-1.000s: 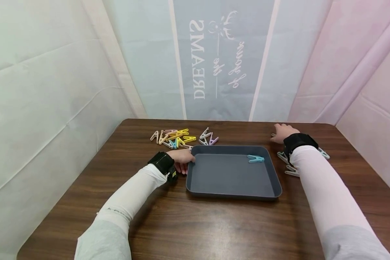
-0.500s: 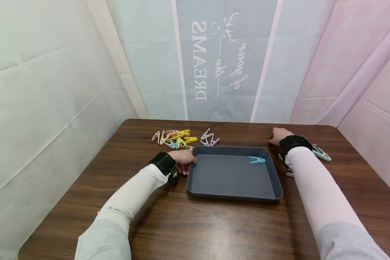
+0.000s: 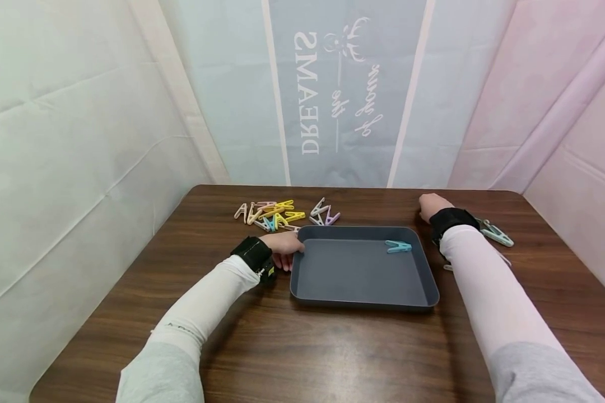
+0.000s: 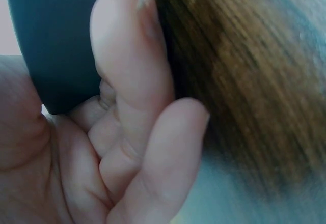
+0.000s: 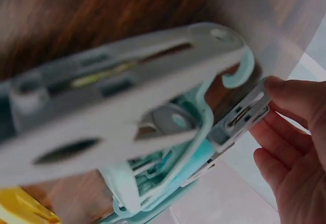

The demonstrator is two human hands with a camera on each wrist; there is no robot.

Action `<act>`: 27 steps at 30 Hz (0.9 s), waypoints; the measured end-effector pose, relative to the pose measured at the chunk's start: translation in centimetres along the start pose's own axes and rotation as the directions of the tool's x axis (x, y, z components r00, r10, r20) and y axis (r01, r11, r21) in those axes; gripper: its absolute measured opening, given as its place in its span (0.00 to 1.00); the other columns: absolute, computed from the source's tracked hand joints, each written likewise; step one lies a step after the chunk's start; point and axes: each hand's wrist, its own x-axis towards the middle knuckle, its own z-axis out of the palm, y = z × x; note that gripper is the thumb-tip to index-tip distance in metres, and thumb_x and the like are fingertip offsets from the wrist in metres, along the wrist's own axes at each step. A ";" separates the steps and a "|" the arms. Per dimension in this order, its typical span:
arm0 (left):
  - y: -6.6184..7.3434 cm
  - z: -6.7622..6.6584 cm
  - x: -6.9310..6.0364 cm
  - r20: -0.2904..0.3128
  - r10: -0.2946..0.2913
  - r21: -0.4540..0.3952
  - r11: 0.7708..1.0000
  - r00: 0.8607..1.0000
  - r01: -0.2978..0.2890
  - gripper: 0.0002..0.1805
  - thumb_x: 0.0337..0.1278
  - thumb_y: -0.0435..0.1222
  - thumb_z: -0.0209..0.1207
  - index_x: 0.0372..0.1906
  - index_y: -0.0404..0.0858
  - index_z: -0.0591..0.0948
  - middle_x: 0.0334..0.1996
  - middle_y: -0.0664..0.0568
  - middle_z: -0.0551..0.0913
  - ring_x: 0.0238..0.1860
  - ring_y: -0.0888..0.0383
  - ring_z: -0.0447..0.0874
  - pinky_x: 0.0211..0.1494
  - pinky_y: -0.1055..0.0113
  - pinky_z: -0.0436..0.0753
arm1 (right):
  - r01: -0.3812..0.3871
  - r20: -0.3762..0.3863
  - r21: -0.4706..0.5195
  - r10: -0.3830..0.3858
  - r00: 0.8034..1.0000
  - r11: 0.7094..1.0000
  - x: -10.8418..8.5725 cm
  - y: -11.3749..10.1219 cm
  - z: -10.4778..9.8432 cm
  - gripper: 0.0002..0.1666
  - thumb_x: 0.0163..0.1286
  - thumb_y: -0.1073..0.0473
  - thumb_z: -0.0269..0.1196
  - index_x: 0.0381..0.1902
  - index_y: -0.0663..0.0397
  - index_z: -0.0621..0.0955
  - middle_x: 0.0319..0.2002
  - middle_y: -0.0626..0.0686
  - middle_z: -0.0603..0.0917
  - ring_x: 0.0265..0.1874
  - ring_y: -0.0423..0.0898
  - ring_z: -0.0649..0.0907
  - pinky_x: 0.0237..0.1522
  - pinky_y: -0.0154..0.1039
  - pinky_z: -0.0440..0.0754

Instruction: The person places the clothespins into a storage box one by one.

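Observation:
My left hand [image 3: 284, 246] grips the left wall of a dark grey tray [image 3: 363, 306], thumb over the rim and fingers outside; the left wrist view shows those fingers [image 4: 137, 81] against the tray wall [image 4: 56, 40]. One light-blue clothespin [image 3: 398, 247] lies in the tray at its right side. At the table's far right, my right hand [image 3: 432, 207] is low over the wood. In the right wrist view that hand [image 5: 300, 142] pinches the end of a grey clothespin [image 5: 242, 114]. Beside it are mint clothespins [image 5: 178, 173] and a large grey one [image 5: 117, 96] close to the camera.
Several yellow, pink, orange and blue clothespins [image 3: 294, 215] lie behind the tray's left corner, with a purple one [image 3: 331, 216] and white ones next to them. A mint clothespin [image 3: 498, 235] lies right of my right wrist. Fabric hangs behind the brown table [image 3: 333, 347].
My right hand has shifted slightly left, and its fingers have drawn in around the grey clothespin. My left hand and the tray have kept their places.

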 end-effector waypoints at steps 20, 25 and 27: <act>-0.2 -0.2 -0.4 0.000 0.012 -0.010 1.000 1.000 -0.012 0.18 0.70 0.37 0.46 0.30 0.29 0.80 0.13 0.47 0.81 0.12 0.59 0.78 0.17 0.68 0.77 | 0.316 -0.209 0.132 -0.285 0.935 0.940 -0.5 -5.3 -6.4 0.16 0.64 0.67 0.63 0.46 0.75 0.79 0.39 0.65 0.79 0.40 0.60 0.79 0.44 0.55 0.76; -0.2 -0.2 -0.3 0.004 0.011 -0.011 1.000 1.000 -0.011 0.17 0.70 0.37 0.45 0.31 0.30 0.79 0.13 0.48 0.80 0.12 0.60 0.78 0.16 0.69 0.76 | 0.403 -0.186 0.070 -0.385 0.904 0.912 -2.0 -7.0 -7.0 0.12 0.62 0.66 0.66 0.42 0.69 0.82 0.34 0.58 0.79 0.33 0.53 0.78 0.38 0.49 0.76; -0.1 -0.1 -0.2 0.004 0.016 -0.012 1.000 1.000 -0.016 0.16 0.70 0.36 0.45 0.32 0.30 0.78 0.13 0.48 0.80 0.12 0.60 0.78 0.16 0.69 0.76 | 0.445 -0.171 0.048 -0.432 0.886 0.894 -2.7 -7.7 -6.8 0.10 0.62 0.66 0.66 0.41 0.66 0.83 0.33 0.56 0.78 0.30 0.50 0.76 0.35 0.46 0.75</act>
